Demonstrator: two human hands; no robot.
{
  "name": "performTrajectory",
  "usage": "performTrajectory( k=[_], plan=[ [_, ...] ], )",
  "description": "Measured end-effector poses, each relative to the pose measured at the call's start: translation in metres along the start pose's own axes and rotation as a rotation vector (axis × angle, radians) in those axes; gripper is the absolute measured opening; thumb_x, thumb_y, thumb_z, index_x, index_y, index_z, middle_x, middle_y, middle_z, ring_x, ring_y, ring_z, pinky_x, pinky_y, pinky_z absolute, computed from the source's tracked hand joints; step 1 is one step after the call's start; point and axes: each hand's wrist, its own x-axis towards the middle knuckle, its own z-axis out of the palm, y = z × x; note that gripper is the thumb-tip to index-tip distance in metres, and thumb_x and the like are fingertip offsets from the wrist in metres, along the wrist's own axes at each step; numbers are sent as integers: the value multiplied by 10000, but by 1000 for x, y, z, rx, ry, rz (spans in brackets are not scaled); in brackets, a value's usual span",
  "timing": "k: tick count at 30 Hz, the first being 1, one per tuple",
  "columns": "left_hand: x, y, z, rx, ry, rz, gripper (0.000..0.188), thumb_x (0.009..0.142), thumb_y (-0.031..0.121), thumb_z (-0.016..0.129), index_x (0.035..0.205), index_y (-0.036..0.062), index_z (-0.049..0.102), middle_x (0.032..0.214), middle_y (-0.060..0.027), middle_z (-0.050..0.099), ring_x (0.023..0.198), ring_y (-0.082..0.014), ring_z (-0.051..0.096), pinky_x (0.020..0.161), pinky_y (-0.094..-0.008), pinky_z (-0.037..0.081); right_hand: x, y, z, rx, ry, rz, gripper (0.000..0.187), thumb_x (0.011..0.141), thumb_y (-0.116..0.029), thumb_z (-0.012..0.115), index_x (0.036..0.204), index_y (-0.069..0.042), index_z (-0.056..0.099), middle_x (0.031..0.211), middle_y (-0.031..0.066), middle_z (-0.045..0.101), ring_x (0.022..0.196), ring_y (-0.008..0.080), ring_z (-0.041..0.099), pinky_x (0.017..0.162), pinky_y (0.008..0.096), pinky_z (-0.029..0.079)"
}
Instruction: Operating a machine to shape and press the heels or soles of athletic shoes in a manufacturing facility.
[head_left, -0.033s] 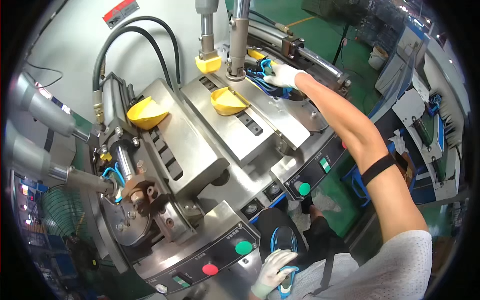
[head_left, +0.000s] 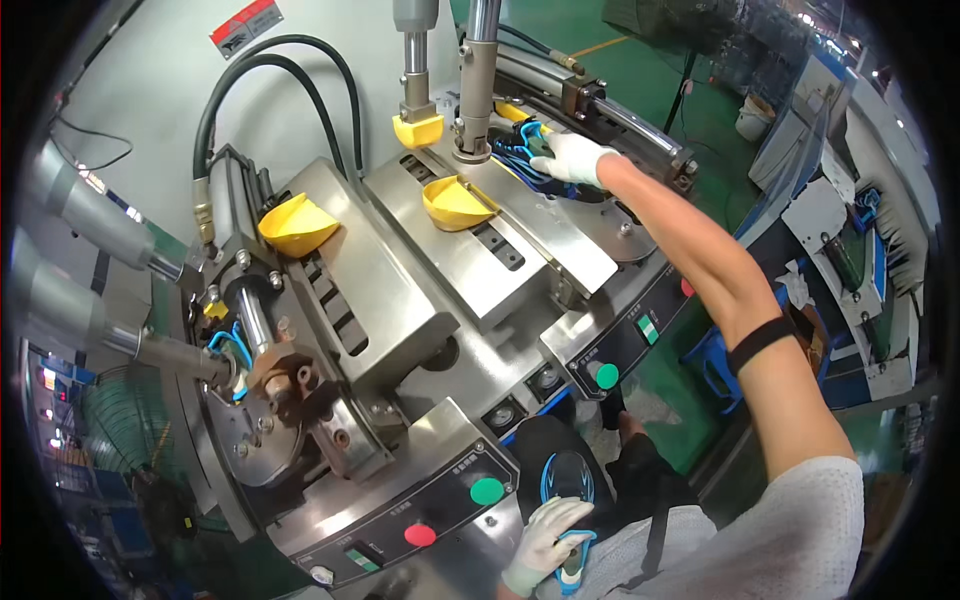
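Observation:
Low in the picture, my left hand in a white glove is closed over the heel end of a black shoe with blue trim, held close to my body with its toe pointing away. My right arm stretches out to the far side of the press. There my gloved right hand grips a second shoe, black and blue, at its opening and laces. That shoe sits in the press beneath a vertical rod, which partly hides it. The right hand's fingertips are partly out of sight against the shoe.
Yellow pads sit on the steel machine bed. Another yellow block hangs from a rod. Red and green buttons line the front panel. Blue-laced material shows in the left station. A rack stands at right.
The view has shifted very slightly. My right hand has moved a little to the right and down at the far shoe. My left hand and its shoe look the same.

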Motion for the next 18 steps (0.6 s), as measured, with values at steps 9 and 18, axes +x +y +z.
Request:
performTrajectory(
  k=[9,18],
  plan=[
    [-5,19,38,44,18,104,422,967,250,655,1351,75,673,1358,-162,661,1306,-371,590,1142,-492,419,-312,-40,142,114,305,-598,785,867,-302,780,1496,22,440,1608,281,348,1539,548,212,1243,672,187],
    [3,33,80,-18,288,14,286,935,96,664,1204,46,747,1220,-150,720,1189,-333,638,1073,-414,471,-428,-12,109,394,315,-605,848,887,-197,771,1574,13,320,1622,286,320,1539,535,220,1264,573,236]
  ],
)
